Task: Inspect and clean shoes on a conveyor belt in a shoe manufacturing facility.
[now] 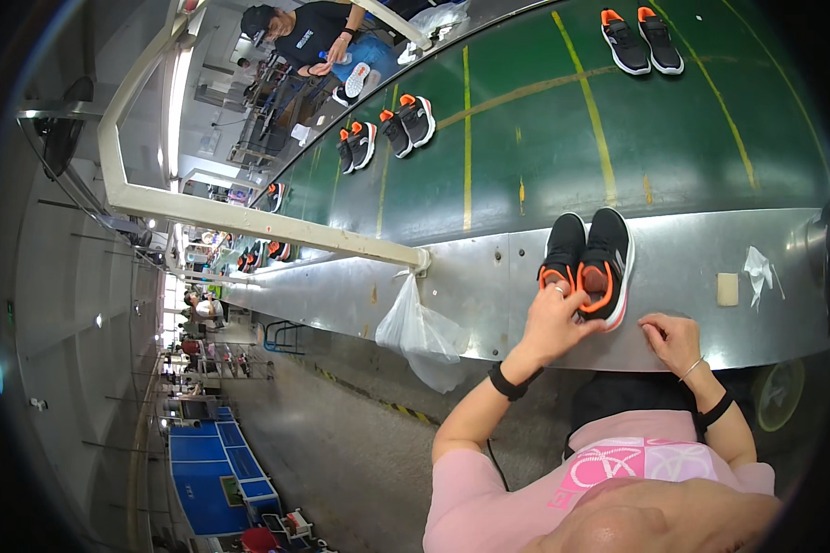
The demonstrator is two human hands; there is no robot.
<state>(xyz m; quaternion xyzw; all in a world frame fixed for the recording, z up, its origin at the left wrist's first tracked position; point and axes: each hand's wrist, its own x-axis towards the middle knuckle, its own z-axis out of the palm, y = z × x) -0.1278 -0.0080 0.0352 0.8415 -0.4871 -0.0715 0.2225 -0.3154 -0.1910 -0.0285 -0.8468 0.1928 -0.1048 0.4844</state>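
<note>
A pair of black sneakers (pixel 603 253) with orange linings and white soles rests on the metal ledge, toes toward the green belt. My left hand (pixel 555 321) grips them at the heels, its fingers reaching into the orange openings and its thumb against the heel of the right-hand shoe. To the right, my right hand (pixel 675 341) is by the ledge's near edge, apart from the shoes. Its fingers are curled in, and nothing shows in them.
Beyond the metal ledge (pixel 489 300) runs a green conveyor belt (pixel 516 120) carrying more sneakers (pixel 642 41). A yellowish block (pixel 728 288) and crumpled white tissue (pixel 759 274) lie at right. A plastic bag (pixel 421 336) hangs from a white frame (pixel 277 226). Across the belt, a co-worker (pixel 309 41) handles a shoe.
</note>
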